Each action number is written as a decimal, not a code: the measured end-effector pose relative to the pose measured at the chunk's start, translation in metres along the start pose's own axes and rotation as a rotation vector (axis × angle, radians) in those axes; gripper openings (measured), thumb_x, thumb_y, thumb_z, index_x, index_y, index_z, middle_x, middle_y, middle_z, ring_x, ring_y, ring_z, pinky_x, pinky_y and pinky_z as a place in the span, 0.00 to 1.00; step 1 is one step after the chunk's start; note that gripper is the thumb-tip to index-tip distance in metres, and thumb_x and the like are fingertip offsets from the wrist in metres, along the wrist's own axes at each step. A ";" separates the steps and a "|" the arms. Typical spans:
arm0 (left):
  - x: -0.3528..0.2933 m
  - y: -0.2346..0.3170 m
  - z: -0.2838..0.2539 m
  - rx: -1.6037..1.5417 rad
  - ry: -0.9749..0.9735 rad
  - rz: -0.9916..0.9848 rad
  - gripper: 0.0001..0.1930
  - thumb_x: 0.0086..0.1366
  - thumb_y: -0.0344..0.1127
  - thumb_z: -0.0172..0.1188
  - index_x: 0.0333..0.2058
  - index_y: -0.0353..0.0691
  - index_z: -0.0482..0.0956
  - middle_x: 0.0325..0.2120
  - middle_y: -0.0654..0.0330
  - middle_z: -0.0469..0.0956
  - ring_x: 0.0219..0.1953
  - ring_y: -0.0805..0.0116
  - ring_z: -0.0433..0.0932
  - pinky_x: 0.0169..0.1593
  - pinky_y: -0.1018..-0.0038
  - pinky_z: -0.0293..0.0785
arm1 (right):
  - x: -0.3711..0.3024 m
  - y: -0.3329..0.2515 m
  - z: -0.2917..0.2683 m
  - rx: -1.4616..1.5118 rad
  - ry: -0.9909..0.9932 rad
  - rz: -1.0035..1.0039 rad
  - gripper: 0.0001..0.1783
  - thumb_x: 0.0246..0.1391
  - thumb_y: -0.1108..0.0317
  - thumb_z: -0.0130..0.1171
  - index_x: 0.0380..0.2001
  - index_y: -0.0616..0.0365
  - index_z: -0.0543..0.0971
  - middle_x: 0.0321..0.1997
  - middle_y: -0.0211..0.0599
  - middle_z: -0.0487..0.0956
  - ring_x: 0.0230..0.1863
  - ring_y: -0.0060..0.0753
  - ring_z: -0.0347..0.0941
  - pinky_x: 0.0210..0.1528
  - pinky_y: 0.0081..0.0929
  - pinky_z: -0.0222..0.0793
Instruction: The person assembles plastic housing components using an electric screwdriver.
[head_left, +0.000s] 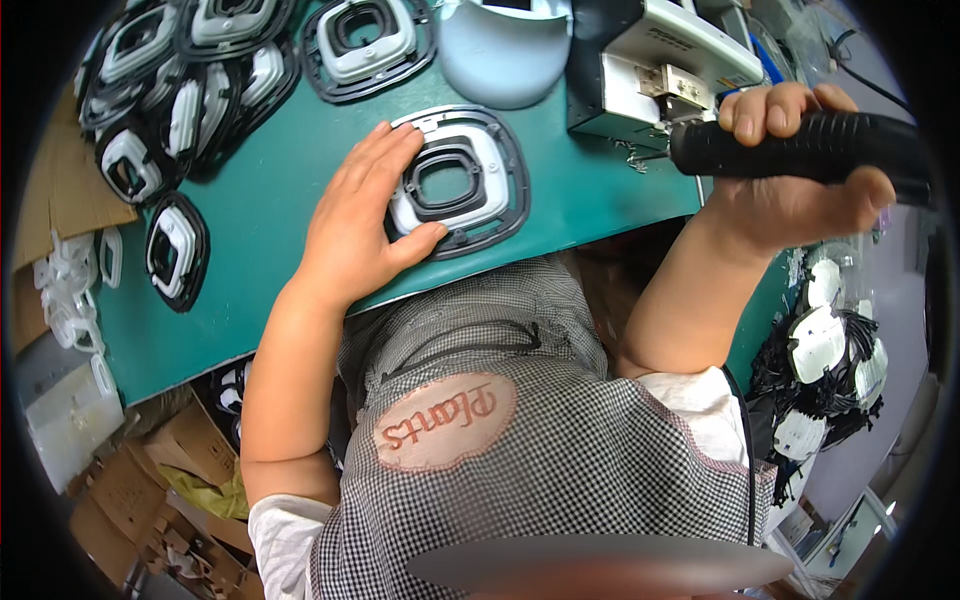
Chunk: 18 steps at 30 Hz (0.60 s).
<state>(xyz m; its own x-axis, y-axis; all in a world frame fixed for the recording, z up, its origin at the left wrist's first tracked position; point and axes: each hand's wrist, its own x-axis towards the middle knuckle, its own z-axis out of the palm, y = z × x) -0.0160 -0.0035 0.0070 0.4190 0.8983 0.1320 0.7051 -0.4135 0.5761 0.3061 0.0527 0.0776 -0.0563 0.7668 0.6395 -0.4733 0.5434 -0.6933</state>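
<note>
My left hand (355, 210) lies with fingers stretched out over the left side of a black and white plastic frame (490, 165). The frame rests flat near the front edge of the green-topped table, and its oval opening is visible. At the right, my right hand (785, 205) is wrapped round a black electric screwdriver (770, 158), held level above the table with its bit pointing left. The bit (652, 157) is close to the front of a black and white screw feeder (625, 90); whether a screw sits on it I cannot tell.
Similar frames are piled at the far left (215, 100), with one apart (178, 252) and another at the back (362, 45). A pale blue-grey curved part (505, 60) stands beside the feeder. White plastic pieces (72, 290) lie left; white discs with black cables (818, 345) hang right.
</note>
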 end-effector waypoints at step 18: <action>-0.017 -0.019 0.007 -0.085 0.179 -0.057 0.40 0.41 0.46 0.74 0.54 0.41 0.69 0.57 0.54 0.67 0.61 0.53 0.63 0.62 0.63 0.62 | -0.021 0.111 0.143 0.215 -0.074 0.024 0.49 0.38 0.20 0.50 0.47 0.54 0.71 0.24 0.37 0.72 0.22 0.35 0.70 0.27 0.31 0.69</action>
<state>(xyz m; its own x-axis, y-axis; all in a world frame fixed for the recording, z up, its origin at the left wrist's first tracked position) -0.0321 -0.0119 -0.0119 0.2667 0.9349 0.2340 0.6707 -0.3544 0.6515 0.1289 0.0477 0.0344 -0.1301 0.7472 0.6517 -0.6471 0.4340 -0.6268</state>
